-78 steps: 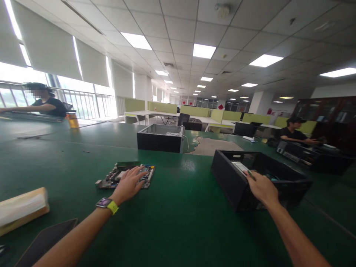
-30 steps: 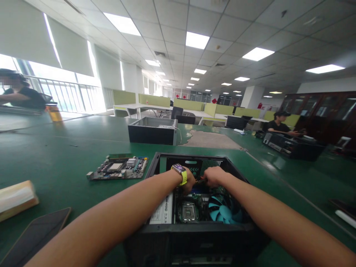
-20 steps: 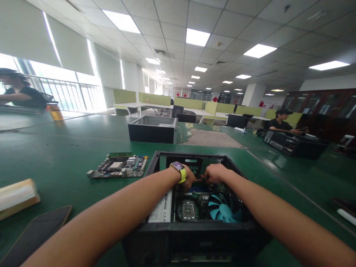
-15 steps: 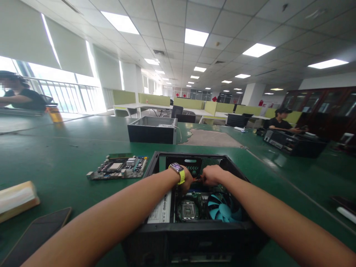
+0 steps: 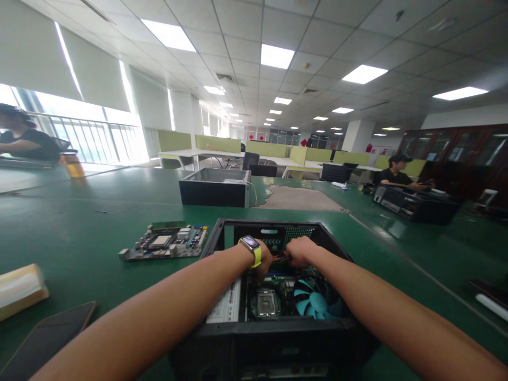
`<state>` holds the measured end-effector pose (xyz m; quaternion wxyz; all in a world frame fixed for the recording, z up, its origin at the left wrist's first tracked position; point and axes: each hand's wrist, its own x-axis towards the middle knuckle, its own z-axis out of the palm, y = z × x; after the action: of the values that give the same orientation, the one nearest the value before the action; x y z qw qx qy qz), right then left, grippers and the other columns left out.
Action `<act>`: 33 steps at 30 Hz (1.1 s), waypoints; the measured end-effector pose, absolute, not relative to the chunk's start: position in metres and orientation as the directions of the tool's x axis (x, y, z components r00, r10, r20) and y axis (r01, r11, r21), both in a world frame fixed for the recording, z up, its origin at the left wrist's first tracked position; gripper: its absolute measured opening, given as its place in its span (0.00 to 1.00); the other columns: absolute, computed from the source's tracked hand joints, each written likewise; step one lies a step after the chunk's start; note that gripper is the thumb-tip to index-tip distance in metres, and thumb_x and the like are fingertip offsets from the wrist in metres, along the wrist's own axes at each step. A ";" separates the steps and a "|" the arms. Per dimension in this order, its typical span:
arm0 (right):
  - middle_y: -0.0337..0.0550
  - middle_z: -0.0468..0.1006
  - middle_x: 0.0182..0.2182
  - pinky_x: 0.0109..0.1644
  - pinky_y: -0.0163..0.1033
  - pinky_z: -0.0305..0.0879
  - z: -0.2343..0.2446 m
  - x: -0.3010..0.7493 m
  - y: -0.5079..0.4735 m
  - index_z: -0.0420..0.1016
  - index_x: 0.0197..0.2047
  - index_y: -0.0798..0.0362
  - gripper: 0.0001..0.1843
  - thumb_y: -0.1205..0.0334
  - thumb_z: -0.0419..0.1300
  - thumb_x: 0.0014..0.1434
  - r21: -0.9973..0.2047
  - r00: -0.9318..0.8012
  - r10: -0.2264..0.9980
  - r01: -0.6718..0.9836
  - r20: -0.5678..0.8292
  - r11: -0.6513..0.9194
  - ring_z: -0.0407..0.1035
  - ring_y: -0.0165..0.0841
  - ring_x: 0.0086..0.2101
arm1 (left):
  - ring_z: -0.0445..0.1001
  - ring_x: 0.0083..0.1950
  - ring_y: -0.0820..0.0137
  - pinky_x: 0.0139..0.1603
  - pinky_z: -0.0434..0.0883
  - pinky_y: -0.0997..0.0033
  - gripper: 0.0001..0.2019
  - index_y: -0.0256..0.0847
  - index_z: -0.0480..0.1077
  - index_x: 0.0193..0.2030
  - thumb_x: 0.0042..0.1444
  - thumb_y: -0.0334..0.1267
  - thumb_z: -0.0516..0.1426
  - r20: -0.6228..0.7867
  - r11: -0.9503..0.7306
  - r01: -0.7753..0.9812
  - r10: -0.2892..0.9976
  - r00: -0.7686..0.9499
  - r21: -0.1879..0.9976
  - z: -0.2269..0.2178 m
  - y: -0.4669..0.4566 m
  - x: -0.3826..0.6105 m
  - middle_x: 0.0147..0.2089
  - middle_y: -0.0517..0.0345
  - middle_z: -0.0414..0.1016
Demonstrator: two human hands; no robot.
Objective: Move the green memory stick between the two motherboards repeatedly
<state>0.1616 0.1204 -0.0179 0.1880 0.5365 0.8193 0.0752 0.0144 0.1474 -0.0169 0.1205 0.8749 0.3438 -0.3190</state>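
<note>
Both hands are inside an open black computer case [image 5: 278, 327]. My left hand [image 5: 265, 260], with a yellow-strapped watch at its wrist, is closed at the far part of the case. Opposite it, my right hand [image 5: 300, 251] is closed too, its fingertips turned inward. Thin reddish-orange wires [image 5: 280, 259] run between the two hands, and both appear to grip them; the fingertips are partly hidden. Below the hands lie a bare processor socket [image 5: 266, 303] and a fan with teal blades [image 5: 317, 305]. A labelled metal power supply [image 5: 225, 306] sits along the left wall.
A loose motherboard [image 5: 164, 241] lies left of the case. Beyond stands another open case [image 5: 214, 192]. A dark flat phone-like slab [image 5: 50, 338] and a pale block [image 5: 21, 291] are at the left. A person [image 5: 397, 172] sits at the right behind a black case [image 5: 416, 203]; another sits far left.
The view has shifted slightly, so the case and table items appear a little lower and further left. Both hands keep their closed grip at nearly the same spot in the case.
</note>
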 end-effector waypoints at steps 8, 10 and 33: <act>0.48 0.78 0.37 0.39 0.40 0.64 -0.014 0.167 0.122 0.78 0.38 0.47 0.24 0.41 0.60 0.42 0.312 -0.335 0.913 0.864 -0.233 0.396 0.71 0.41 0.39 | 0.68 0.20 0.70 0.25 0.67 0.71 0.16 0.41 0.68 0.09 0.22 0.48 0.66 -0.640 -0.689 0.719 0.514 0.571 0.089 -0.015 0.148 0.012 0.13 0.60 0.69; 0.47 0.78 0.36 0.38 0.39 0.63 -0.014 0.169 0.123 0.78 0.38 0.46 0.26 0.38 0.60 0.41 0.301 -0.344 0.912 0.866 -0.224 0.401 0.71 0.41 0.38 | 0.69 0.22 0.69 0.27 0.67 0.70 0.16 0.40 0.66 0.08 0.19 0.45 0.68 -0.647 -0.698 0.712 0.508 0.569 0.078 -0.010 0.144 0.012 0.14 0.59 0.70; 0.46 0.78 0.33 0.34 0.38 0.63 -0.017 0.173 0.125 0.78 0.35 0.47 0.24 0.39 0.60 0.40 0.266 -0.351 0.909 0.876 -0.223 0.403 0.72 0.41 0.36 | 0.73 0.36 0.61 0.41 0.69 0.65 0.16 0.39 0.75 0.20 0.22 0.46 0.67 -0.710 -0.707 0.707 0.483 0.512 0.030 -0.017 0.149 0.012 0.28 0.54 0.77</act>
<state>0.1726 0.1251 -0.0172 0.1690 0.5440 0.8204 0.0501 0.0124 0.1493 -0.0168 0.1601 0.8547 0.3480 -0.3504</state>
